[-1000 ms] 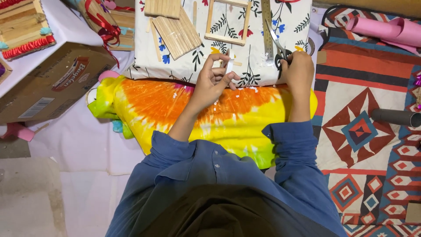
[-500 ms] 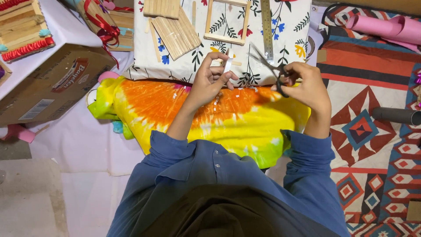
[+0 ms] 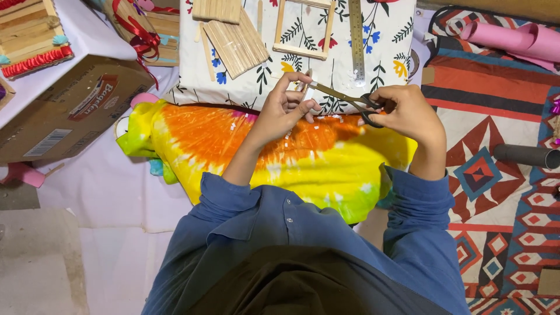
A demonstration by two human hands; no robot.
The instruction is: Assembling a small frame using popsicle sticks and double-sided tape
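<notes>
Your left hand [image 3: 284, 108] pinches a small pale wooden stick [image 3: 306, 87] between thumb and fingertips, fingers curled in. The stick stands roughly upright just above the hand, over the near edge of the floral cloth [image 3: 385, 46].

Your right hand [image 3: 408, 114] is closed around the black handles of the scissors [image 3: 350, 99], fingers through the loops. The blades point left toward the stick and their tips reach it; can't tell whether they're shut on it or just touching. So the stick sits between your two hands, nearer the left one.

Both hands hover over the tie-dye cushion [image 3: 280, 157], orange and yellow, with small white bits lying on it below the stick.

Relative to the floral cloth:
- On it, a pile of flat wooden sticks [image 3: 236, 41] to the left.
- A square stick frame [image 3: 303, 29] in the middle.
- A metal ruler [image 3: 357, 41] just right of the frame.
- A cardboard box [image 3: 70, 105] off its left side.
- A patterned rug [image 3: 496, 175] to its right, with pink rolled paper [image 3: 513, 41] at the rug's far end.
</notes>
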